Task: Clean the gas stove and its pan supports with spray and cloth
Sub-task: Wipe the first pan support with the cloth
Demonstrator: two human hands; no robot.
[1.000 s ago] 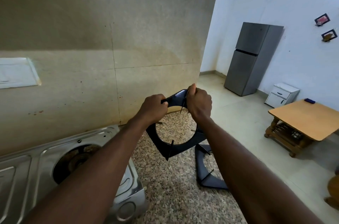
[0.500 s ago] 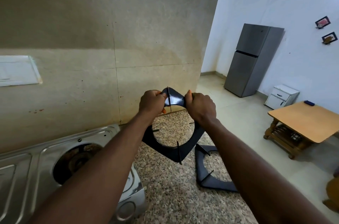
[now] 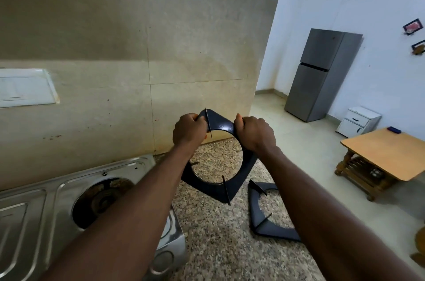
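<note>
Landmark: I take the gas stove as my reference; stainless steel, at the lower left on the granite surface; its round burner well stands uncovered, with a rusty burner inside
Held pan support: the black pan support I hold is up in the air to the right of the stove, clear of the surface; it is tilted on a corner like a diamond, its round opening facing me, thin prongs pointing inward
Left hand: my left hand is to the right of the stove and above it; grip closed around the upper left edge of the held pan support, beside its top corner
Right hand: my right hand is further right of the stove than the left; grip closed on the upper right edge of the same support, thumb on top
Second pan support: a second pan support lies flat on the surface, well to the right of the stove and below the held one; my right forearm covers part of it
Behind the stove: beige tiled wall; some small dark and reddish specks on it
Far right of the stove: grey refrigerator, small white cabinet, wooden table on the floor
</note>
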